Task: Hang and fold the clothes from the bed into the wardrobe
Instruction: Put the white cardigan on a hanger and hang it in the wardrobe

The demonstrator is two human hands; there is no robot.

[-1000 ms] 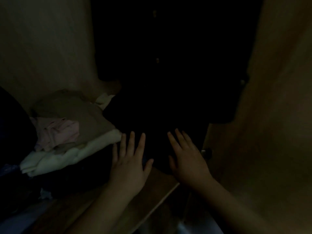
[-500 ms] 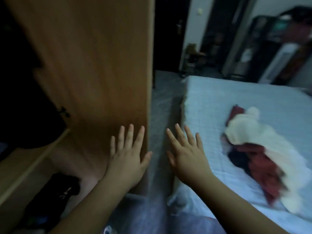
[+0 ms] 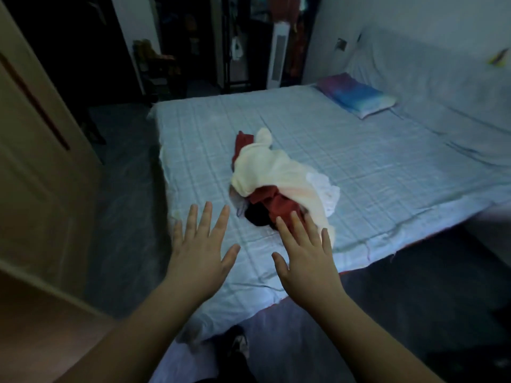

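Head view had swung from the dark wardrobe interior to the bed [image 3: 373, 172] within one second. Nearest, the left hand [image 3: 200, 252] and right hand [image 3: 307, 258] hovered over the bed's corner, each grip spread flat and empty. Just beyond the right fingertips [image 3: 297, 219] lay the clothes pile [image 3: 276, 178], cream over red. Judgement: another garment pickup was next. Farther off lay a pillow [image 3: 356, 96].

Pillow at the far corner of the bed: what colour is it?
The soft rectangular pillow is tie-dyed purple blending into blue and white, seen in the head view.
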